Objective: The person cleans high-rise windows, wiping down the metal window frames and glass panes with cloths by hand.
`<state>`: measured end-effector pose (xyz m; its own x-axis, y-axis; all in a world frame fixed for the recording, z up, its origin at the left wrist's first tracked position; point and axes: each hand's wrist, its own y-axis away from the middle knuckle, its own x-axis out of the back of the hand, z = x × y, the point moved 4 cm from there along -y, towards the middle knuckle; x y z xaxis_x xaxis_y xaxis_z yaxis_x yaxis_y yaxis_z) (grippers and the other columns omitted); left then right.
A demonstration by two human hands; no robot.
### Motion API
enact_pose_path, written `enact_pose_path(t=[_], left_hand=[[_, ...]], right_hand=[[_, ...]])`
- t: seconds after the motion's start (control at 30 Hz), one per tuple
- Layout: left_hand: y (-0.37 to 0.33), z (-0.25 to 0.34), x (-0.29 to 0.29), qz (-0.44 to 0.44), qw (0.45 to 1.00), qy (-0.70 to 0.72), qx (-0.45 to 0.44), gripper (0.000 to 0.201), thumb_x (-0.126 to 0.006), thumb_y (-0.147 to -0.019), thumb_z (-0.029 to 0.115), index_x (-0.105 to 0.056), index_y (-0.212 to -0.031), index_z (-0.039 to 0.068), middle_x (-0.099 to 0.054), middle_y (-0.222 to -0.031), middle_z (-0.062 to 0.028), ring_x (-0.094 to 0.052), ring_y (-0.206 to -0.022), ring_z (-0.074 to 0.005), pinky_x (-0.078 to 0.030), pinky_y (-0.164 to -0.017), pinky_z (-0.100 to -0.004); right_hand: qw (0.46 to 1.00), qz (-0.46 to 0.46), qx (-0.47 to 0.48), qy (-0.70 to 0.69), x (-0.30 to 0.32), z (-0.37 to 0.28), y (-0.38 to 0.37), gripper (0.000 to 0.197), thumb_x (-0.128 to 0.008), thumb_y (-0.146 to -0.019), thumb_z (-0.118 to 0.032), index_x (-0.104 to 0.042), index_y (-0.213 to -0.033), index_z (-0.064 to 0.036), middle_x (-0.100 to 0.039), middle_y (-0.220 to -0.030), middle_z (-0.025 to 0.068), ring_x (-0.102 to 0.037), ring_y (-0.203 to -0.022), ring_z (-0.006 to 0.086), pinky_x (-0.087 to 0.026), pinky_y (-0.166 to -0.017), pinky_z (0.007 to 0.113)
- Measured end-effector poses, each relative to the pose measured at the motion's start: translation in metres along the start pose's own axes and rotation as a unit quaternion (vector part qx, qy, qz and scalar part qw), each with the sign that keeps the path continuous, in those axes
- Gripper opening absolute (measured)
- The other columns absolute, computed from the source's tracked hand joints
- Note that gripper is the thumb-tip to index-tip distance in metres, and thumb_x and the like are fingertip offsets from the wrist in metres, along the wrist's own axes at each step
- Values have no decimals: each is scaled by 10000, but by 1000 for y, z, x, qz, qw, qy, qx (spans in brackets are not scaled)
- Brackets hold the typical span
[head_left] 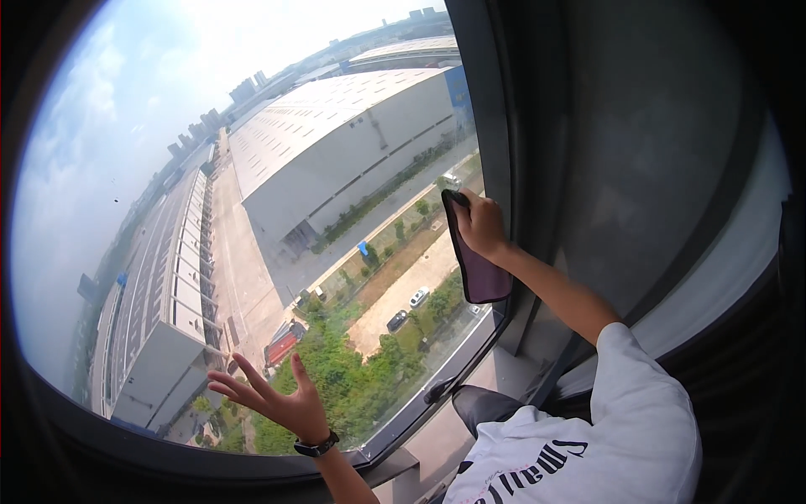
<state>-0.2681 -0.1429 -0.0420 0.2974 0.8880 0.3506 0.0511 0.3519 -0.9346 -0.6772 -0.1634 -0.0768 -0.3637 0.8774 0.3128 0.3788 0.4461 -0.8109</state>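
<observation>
My right hand (482,225) is closed on the upper end of a purple cloth with black edging (485,281). The cloth hangs flat beside the right edge of the window pane (353,336); I cannot tell whether all of it touches the glass. Lower left, my left hand (292,410) is raised in front of the window with its fingers spread and nothing in it. A black watch (316,445) is on that wrist. Whether the left fingertips touch the glass does not show.
A dark window frame (489,109) borders the glass, with a small dark handle (435,391) at its lower right. A dark grey panel (646,160) stands to the right. Outside, far below, are large warehouses (336,151), roads, trees and parked cars.
</observation>
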Motion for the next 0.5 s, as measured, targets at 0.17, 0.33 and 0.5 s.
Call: enact_pose_path(t=[0.17, 0.33, 0.5], left_hand=[[5, -19, 11, 1, 1000, 8, 22, 935, -805, -696, 261, -257, -1454, 250, -80, -1544, -81, -91, -1407, -355, -152, -1089, -627], [4, -22, 10, 4, 1000, 10, 19, 938, -807, -688, 269, -263, -1451, 258, -72, -1546, -69, -99, -1405, -357, -151, -1090, -629], [2, -24, 8, -4, 1000, 8, 5, 946, -810, -681, 287, -263, -1451, 256, -78, -1544, -75, -104, -1403, -361, -167, -1087, -629]], right_hand=[[988, 152, 41, 6, 31, -50, -97, 239, -498, -920, -197, -542, -751, -34, -521, -556, 169, -560, -550, 365, -401, -465, 411], [1000, -12, -10, 13, -12, -12, 18, 202, -533, -888, -249, -602, -867, -60, -555, -591, 183, -593, -610, 379, -439, -529, 457], [994, 106, -9, -15, 20, -15, -72, 249, -497, -914, -238, -579, -800, -33, -573, -627, 194, -583, -653, 404, -434, -532, 447]])
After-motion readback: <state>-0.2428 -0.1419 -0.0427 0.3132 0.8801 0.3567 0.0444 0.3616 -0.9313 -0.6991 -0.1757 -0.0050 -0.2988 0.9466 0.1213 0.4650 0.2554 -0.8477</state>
